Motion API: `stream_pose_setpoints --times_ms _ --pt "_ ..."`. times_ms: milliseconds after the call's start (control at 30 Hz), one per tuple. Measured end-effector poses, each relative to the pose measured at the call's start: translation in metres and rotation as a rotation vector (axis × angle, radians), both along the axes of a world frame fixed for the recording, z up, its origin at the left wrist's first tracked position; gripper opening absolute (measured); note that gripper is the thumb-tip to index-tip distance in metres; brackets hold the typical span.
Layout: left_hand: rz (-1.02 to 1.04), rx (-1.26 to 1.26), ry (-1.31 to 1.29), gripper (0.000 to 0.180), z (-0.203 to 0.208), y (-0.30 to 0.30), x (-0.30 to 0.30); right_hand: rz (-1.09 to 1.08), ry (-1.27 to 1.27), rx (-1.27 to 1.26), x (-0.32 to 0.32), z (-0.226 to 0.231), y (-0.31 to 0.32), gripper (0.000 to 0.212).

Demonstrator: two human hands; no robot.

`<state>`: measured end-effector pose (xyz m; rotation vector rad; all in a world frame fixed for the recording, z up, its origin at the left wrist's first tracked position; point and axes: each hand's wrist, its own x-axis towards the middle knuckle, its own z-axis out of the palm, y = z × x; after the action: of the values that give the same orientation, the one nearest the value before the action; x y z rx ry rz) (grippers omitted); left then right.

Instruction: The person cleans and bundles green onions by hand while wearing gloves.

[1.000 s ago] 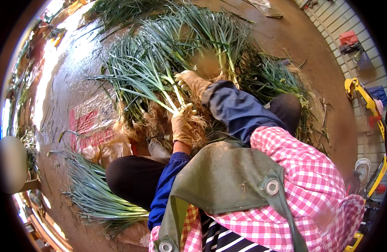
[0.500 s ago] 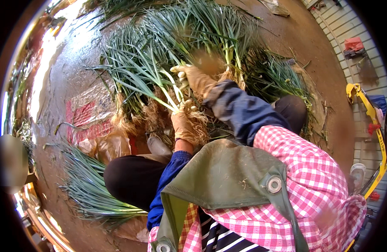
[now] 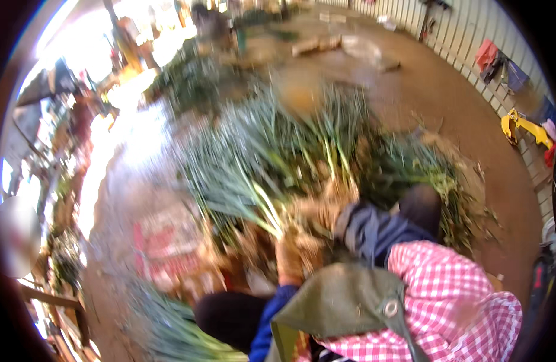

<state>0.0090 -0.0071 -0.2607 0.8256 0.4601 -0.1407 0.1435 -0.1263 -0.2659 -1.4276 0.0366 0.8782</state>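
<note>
My left hand [image 3: 288, 260], in a tan glove, is closed round the white lower stalks of a few green onions [image 3: 267, 208], with their roots hanging beside the glove. The long leaves lean away to the upper left. My right hand [image 3: 317, 212], gloved too, reaches in from the right beside these stalks, close to the roots; blur hides what its fingers do. Just beyond both hands lies a big heap of green onions [image 3: 242, 142] with shaggy pale roots [image 3: 341, 192] toward me.
More green onions [image 3: 175, 323] lie near my left knee, others [image 3: 420, 160] by my right knee. A red and white plastic sack [image 3: 166, 244] is flat on the brown floor at left. Further piles [image 3: 196, 78] lie behind. Yellow equipment [image 3: 525, 128] stands by the ribbed wall at right.
My view has tilted up, so hands and heap sit lower and more background shows. My right hand has come down closer to the left one. The left still grips the stalks.
</note>
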Motion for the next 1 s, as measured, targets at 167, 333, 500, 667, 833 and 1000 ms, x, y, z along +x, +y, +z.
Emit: stream_pose_setpoints --times_ms 167,333,500,667,833,1000 --pt "-0.090 -0.496 -0.331 0.029 -0.024 0.009 0.021 0.085 -0.326 -0.243 -0.009 0.006 0.015 0.034" --pt "-0.001 -0.312 -0.221 0.028 0.031 0.008 0.012 -0.038 -0.719 -0.689 0.021 0.037 -0.019 0.025" --pt "0.052 -0.305 -0.317 0.026 0.078 0.013 0.005 -0.248 -0.861 -0.364 0.039 0.156 -0.125 0.019" --pt "0.158 -0.245 -0.124 0.026 0.049 0.008 0.000 -0.678 -0.704 -0.112 0.015 0.192 -0.282 0.018" --pt "0.038 -0.209 -0.211 0.030 0.051 0.008 0.003 -0.833 -0.556 -0.945 -0.053 0.109 -0.511 0.024" --pt "0.058 -0.082 -0.196 0.035 0.028 0.050 0.003 -0.276 -0.339 -1.655 -0.036 0.066 -0.448 0.030"
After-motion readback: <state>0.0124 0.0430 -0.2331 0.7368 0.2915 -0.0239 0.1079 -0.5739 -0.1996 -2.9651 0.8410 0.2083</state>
